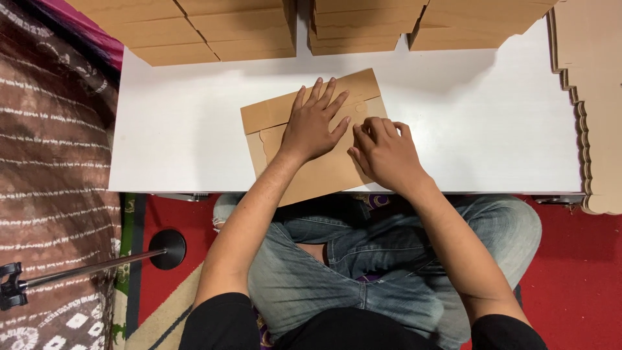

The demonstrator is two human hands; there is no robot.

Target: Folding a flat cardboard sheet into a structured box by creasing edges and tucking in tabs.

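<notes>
Nearest the camera, black sleeves and crossed legs in faded blue jeans (389, 259) are seen; the person is seated on a red floor covering (570, 279), and the shoulders are cut off by the lower edge of the view. At the lower left a black metal stand with a round base (167, 249) is partly cut off by the frame, beside a brown patterned cloth (52, 162).

On the near edge of the white counter (181, 129) a flat brown cardboard box blank (317, 175) is laid, its near corner overhanging the edge above the lap. The left hand (312, 126) is pressed flat on the blank with fingers spread; its grip is released, nothing being grasped. The right hand (383, 152) is set just beside it on the blank's right portion, fingers curled downward; its grip appears to be pinching or pressing a fold, but the fingertips are hidden under the knuckles and it cannot be told whether it is clenched on the cardboard. Much of the blank's middle is covered by both hands.

Farther back, stacks of folded brown cardboard boxes (246, 29) are ranged along the far edge, cut off at the top. At the right, a pile of scalloped-edge cardboard sheets (593, 97) is partly out of view.
</notes>
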